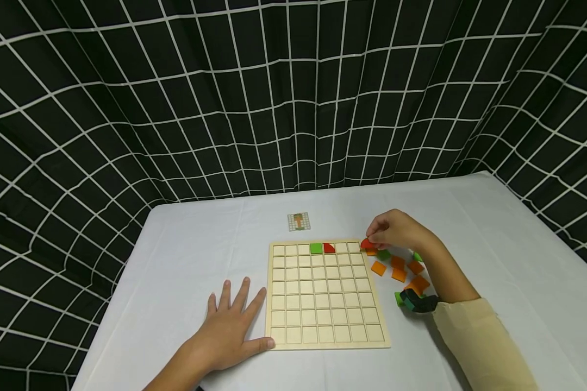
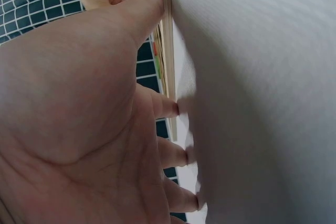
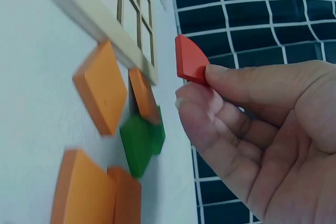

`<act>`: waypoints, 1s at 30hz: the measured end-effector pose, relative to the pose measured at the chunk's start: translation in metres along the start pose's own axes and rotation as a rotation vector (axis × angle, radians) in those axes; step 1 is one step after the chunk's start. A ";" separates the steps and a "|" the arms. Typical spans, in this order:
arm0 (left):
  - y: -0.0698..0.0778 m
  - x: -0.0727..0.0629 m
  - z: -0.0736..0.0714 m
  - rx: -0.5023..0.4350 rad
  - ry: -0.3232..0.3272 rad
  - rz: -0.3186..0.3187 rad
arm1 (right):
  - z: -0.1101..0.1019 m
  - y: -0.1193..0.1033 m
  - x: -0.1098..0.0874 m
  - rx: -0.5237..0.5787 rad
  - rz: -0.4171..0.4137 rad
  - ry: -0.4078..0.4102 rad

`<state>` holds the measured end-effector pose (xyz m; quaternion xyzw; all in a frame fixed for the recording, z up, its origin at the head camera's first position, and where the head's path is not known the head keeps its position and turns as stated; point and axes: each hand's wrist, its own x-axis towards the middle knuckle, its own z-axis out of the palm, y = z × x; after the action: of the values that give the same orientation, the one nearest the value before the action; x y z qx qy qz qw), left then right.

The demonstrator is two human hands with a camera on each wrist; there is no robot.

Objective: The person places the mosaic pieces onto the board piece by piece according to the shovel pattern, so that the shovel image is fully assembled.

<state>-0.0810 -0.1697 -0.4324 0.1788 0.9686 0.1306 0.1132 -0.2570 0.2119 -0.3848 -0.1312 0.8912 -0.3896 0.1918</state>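
My right hand (image 1: pixel 396 228) pinches a red quarter-circle tile (image 3: pixel 190 60) between thumb and fingertips, raised by the upper right corner of a wooden grid board (image 1: pixel 328 348). In the board's top row lie a green square tile (image 1: pixel 316 248) and, right beside it, a red quarter-circle tile (image 1: pixel 329 248). My left hand (image 1: pixel 227 331) is spread flat with its fingers straight on the white cloth left of the board. Its thumb rests at the board's lower left corner, seen also in the left wrist view.
Loose orange tiles (image 1: pixel 379 267) and green tiles (image 3: pixel 137 142) lie scattered right of the board, some overlapping. A small pattern card (image 1: pixel 299 221) lies behind the board. Black curtains with a white grid (image 1: pixel 293 108) enclose the table (image 1: pixel 200 239) at the back and sides.
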 end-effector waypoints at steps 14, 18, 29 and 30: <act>0.001 -0.001 -0.003 0.011 -0.010 -0.004 | 0.015 -0.011 0.022 0.087 -0.001 -0.055; 0.001 -0.001 -0.002 0.010 -0.006 -0.001 | 0.020 -0.015 0.028 0.095 0.005 -0.072; 0.000 0.000 -0.001 0.003 -0.002 0.004 | 0.036 -0.034 0.040 0.059 -0.038 -0.076; 0.000 0.000 -0.001 0.007 -0.004 0.003 | 0.037 -0.035 0.041 0.061 -0.043 -0.079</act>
<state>-0.0810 -0.1700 -0.4315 0.1811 0.9686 0.1268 0.1141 -0.2744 0.1493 -0.3920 -0.1595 0.8677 -0.4150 0.2222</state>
